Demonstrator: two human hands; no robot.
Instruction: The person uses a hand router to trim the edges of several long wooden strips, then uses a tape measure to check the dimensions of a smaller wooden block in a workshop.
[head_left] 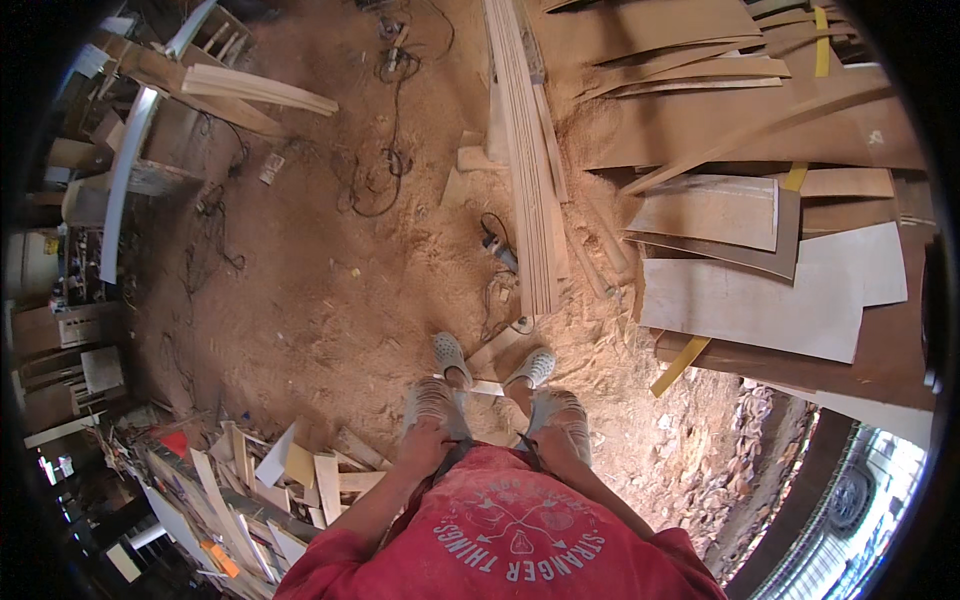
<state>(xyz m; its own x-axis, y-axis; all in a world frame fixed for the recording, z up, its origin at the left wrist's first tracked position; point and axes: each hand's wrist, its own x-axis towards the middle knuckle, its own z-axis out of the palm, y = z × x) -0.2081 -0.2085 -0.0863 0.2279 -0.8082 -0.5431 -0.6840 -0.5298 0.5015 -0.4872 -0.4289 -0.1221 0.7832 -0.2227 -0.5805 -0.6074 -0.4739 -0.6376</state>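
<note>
Covering floor [290, 300]: sawdust [605, 350]; panels [750, 300] right; hands [430, 446] at shirt hem [495, 457].

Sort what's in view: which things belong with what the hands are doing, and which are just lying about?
With the hands:
- left hand and right hand, at dark strap-like cloth (hold unclear)
- red shirt, its hem between them

Lying about, untouched:
- long wooden strips
- corded power tool
- pale flat sheet
- yellow strip
- wood offcuts
</note>
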